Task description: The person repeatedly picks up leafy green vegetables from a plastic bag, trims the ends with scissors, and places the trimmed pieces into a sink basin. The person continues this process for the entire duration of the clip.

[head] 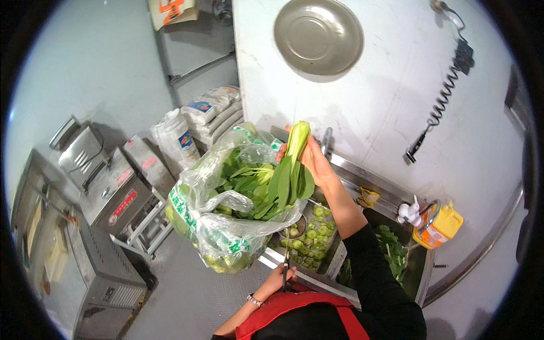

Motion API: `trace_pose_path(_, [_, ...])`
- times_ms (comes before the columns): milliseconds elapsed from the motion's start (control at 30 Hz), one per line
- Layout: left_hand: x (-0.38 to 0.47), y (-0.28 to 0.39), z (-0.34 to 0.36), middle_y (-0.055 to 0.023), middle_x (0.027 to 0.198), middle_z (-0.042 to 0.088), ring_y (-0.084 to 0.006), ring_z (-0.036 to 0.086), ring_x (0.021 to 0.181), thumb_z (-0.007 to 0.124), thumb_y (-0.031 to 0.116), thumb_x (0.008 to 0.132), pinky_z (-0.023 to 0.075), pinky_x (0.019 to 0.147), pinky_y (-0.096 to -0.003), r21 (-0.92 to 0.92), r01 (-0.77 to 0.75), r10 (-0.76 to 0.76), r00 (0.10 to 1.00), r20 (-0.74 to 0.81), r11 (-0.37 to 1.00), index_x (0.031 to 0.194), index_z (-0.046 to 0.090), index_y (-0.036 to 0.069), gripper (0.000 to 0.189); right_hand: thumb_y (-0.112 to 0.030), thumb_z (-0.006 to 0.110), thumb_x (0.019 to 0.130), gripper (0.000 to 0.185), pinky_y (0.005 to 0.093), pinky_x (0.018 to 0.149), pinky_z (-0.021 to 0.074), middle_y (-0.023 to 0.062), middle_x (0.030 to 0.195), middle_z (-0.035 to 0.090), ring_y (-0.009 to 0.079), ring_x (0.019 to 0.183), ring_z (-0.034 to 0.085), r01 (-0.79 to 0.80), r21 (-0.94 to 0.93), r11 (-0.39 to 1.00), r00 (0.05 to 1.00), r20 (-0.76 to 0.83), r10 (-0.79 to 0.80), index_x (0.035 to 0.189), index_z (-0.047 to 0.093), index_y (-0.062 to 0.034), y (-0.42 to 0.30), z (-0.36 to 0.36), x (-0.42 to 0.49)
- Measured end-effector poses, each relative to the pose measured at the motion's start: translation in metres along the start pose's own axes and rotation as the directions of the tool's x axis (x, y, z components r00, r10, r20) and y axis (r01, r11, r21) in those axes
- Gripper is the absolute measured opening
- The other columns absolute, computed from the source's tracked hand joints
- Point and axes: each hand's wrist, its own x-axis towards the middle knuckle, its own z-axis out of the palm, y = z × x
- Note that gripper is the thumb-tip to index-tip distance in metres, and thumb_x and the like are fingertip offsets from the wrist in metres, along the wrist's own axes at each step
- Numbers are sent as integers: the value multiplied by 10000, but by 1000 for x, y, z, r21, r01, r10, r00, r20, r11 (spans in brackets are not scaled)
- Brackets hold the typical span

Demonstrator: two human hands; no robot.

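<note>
My right hand (313, 163) grips a head of bok choy (296, 157), its pale base up and its dark leaves hanging over a clear plastic bag (225, 238). More leafy greens (244, 180) fill the open bag, which bears green print. Near the sink's front edge, my left hand (280, 276) is closed on the dark handle of a knife (286, 265), its narrow blade pointing away from me. Cut bok choy bases (314, 233) lie in the sink basin below, around a round metal drain strainer (295, 227).
Leafy greens (391, 250) lie in the right basin. A yellow jug (437, 225) with a white pump stands at the sink's right end. The faucet (327, 140) rises at the back. White sacks (212, 108) and steel appliances (110, 191) stand left. A metal basin (318, 38) is against the wall.
</note>
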Motion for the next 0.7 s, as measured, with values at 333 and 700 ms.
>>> trace_pose_path(333, [7, 115, -8, -259, 968, 475, -423, 475, 922, 659, 170, 703, 416, 761, -464, 768, -310, 595, 795, -114, 561, 1029, 406, -65, 475, -276, 670, 802, 551, 368, 789, 439, 192, 996, 582, 282, 910, 584, -127, -910, 394, 984, -64, 169, 1200, 397, -9, -3, -1, -124])
trace_pose_path(700, [14, 121, 28, -219, 901, 519, -344, 519, 862, 757, 408, 661, 428, 765, -402, 687, -336, 452, 892, 12, 645, 922, 468, -57, 607, -203, 678, 724, 513, 379, 796, 386, 138, 970, 581, 305, 899, 548, 57, -997, -42, 993, 61, -104, 1153, 462, -22, 25, -6, -174])
